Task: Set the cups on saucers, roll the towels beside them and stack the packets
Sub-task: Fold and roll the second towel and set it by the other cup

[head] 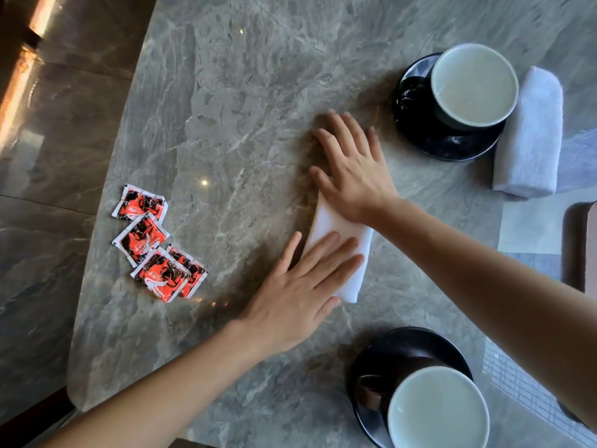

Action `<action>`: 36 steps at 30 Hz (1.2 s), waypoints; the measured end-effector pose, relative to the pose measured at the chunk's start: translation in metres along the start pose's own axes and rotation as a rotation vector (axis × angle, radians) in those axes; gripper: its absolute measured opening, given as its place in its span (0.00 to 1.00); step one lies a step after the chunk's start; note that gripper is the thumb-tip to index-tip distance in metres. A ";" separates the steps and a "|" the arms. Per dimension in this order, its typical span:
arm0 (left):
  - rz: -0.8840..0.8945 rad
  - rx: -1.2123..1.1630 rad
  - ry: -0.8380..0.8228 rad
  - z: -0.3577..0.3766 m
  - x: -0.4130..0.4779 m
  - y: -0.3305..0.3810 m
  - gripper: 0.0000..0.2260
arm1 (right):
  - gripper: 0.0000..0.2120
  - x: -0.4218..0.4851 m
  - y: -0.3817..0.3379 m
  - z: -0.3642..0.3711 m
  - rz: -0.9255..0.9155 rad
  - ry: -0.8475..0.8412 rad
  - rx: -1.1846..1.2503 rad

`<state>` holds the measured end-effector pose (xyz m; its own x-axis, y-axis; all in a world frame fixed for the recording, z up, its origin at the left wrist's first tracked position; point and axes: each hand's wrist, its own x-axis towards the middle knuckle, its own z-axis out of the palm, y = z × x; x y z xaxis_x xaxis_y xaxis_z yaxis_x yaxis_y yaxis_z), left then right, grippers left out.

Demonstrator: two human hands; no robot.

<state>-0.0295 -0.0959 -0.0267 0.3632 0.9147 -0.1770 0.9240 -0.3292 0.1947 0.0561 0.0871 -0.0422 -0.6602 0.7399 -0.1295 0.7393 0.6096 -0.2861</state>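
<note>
Both hands lie flat with fingers straight and slightly spread, gripping nothing. The left hand (297, 286) presses the near end of the towel (332, 223); the right hand (353, 166) presses the far end. The towel lies slantwise at mid-table (226, 92), between the far cup (473, 85) and the near cup (437, 412), well apart from the packets (155, 244).

Handling: the towel is soft, light and limp. It would likely slacken if let go, so bear on it evenly with both palms along its length rather than pinching a corner. It appears partly rolled, but the palms cover too much to be sure.

Pose: wrists low, forearms converging from left and right.

A rolled towel (529, 134) lies just beside the far saucer (416, 130). Each cup sits on a saucer. The packets lie loose, two overlapping, not yet stacked.
</note>
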 end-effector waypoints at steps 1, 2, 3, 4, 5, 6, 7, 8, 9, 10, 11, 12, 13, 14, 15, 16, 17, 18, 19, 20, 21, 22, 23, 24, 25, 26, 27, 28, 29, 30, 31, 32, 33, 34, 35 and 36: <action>0.007 0.022 -0.014 0.001 0.000 -0.001 0.27 | 0.29 0.001 0.001 0.001 0.014 -0.005 0.015; 0.009 0.035 -0.026 0.001 0.000 -0.001 0.27 | 0.30 0.002 0.002 0.002 0.024 -0.010 0.024; 0.008 0.037 -0.030 0.001 0.000 -0.001 0.27 | 0.30 0.003 0.002 0.002 0.027 -0.015 0.026; 0.006 0.029 -0.031 0.002 0.000 0.000 0.28 | 0.30 0.004 0.002 0.003 0.027 -0.020 0.023; 0.003 0.016 -0.027 0.002 0.000 0.001 0.28 | 0.30 0.004 0.002 0.003 0.026 -0.024 0.018; -0.002 0.004 -0.021 0.003 0.000 0.001 0.29 | 0.30 0.004 0.003 0.004 0.025 -0.025 0.015; -0.006 -0.001 -0.013 0.003 0.000 0.002 0.29 | 0.30 0.004 0.003 0.005 0.025 -0.025 0.014; -0.008 0.000 -0.008 0.003 0.001 0.002 0.30 | 0.30 0.004 0.004 0.005 0.024 -0.024 0.015; -0.008 0.004 -0.008 0.003 0.001 0.001 0.30 | 0.30 0.004 0.004 0.005 0.023 -0.022 0.017; -0.005 0.009 -0.012 0.003 0.001 0.000 0.31 | 0.31 0.004 0.004 0.006 0.022 -0.019 0.019; -0.001 0.009 -0.016 0.004 0.002 -0.001 0.31 | 0.31 0.004 0.004 0.006 0.020 -0.016 0.021; 0.002 0.004 -0.024 0.004 0.002 -0.001 0.31 | 0.31 0.004 0.003 0.006 0.020 -0.010 0.021; 0.000 -0.006 -0.033 0.005 0.002 -0.001 0.31 | 0.31 0.004 0.003 0.006 0.022 -0.004 0.023; -0.008 -0.016 -0.044 0.004 0.002 -0.001 0.32 | 0.31 0.004 0.003 0.006 0.025 0.004 0.027; -0.018 -0.023 -0.058 0.004 0.001 -0.001 0.32 | 0.31 0.004 0.003 0.006 0.031 0.009 0.032; -0.027 -0.027 -0.072 0.003 0.001 0.000 0.32 | 0.31 0.004 0.002 0.006 0.036 0.009 0.034; -0.033 -0.027 -0.085 0.002 0.001 0.001 0.32 | 0.31 0.003 0.002 0.006 0.039 0.008 0.034; -0.038 -0.029 -0.106 -0.001 0.001 0.001 0.33 | 0.31 0.003 0.000 0.005 0.041 0.008 0.035; -0.041 -0.033 -0.128 -0.003 0.002 0.001 0.33 | 0.30 0.003 0.000 0.004 0.042 0.010 0.042; -0.041 -0.040 -0.141 -0.005 0.002 0.002 0.33 | 0.29 0.004 -0.001 0.002 0.042 0.013 0.060; -0.031 -0.056 -0.133 -0.006 0.002 0.001 0.33 | 0.28 0.003 0.000 -0.002 0.035 0.022 0.097; -0.016 -0.091 -0.105 -0.005 0.001 0.000 0.33 | 0.26 0.000 0.002 -0.008 0.015 0.049 0.147; -0.011 -0.158 -0.076 -0.007 -0.002 -0.001 0.32 | 0.24 -0.006 0.006 -0.013 -0.017 0.099 0.197; -0.024 -0.253 -0.043 -0.010 -0.005 -0.002 0.32 | 0.21 -0.015 0.012 -0.018 -0.048 0.164 0.239; -0.051 -0.369 0.016 -0.016 -0.010 -0.003 0.31 | 0.18 -0.028 0.020 -0.023 -0.058 0.234 0.289; -0.087 -0.491 0.104 -0.022 -0.015 -0.003 0.29 | 0.16 -0.042 0.028 -0.027 -0.033 0.289 0.364; -0.144 -0.596 0.203 -0.027 -0.019 -0.005 0.28 | 0.13 -0.057 0.035 -0.031 0.026 0.316 0.461; -0.243 -0.705 0.276 -0.031 -0.022 -0.006 0.27 | 0.11 -0.072 0.041 -0.033 0.119 0.315 0.569; -0.384 -0.846 0.319 -0.035 -0.023 -0.007 0.25 | 0.09 -0.086 0.045 -0.034 0.231 0.279 0.689; -0.527 -1.010 0.347 -0.038 -0.021 -0.007 0.22 | 0.07 -0.097 0.047 -0.035 0.340 0.212 0.819; -0.647 -1.155 0.358 -0.040 -0.017 -0.008 0.20 | 0.07 -0.106 0.047 -0.035 0.429 0.124 0.940; -0.746 -1.271 0.337 -0.041 -0.010 -0.009 0.17 | 0.07 -0.114 0.046 -0.035 0.490 0.028 1.031; -0.826 -1.360 0.299 -0.042 -0.003 -0.010 0.16 | 0.08 -0.120 0.043 -0.034 0.524 -0.059 1.091; -0.889 -1.423 0.260 -0.041 0.004 -0.011 0.16 | 0.09 -0.124 0.038 -0.033 0.537 -0.129 1.140; -0.931 -1.447 0.225 -0.040 0.011 -0.010 0.16 | 0.11 -0.126 0.031 -0.032 0.540 -0.184 1.185; -0.951 -1.432 0.201 -0.039 0.016 -0.008 0.17 | 0.12 -0.127 0.024 -0.031 0.537 -0.226 1.215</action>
<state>-0.0362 -0.0693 0.0069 -0.3239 0.6992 -0.6374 -0.0826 0.6502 0.7553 0.1619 0.0171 -0.0031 -0.4229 0.6711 -0.6089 0.4042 -0.4617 -0.7896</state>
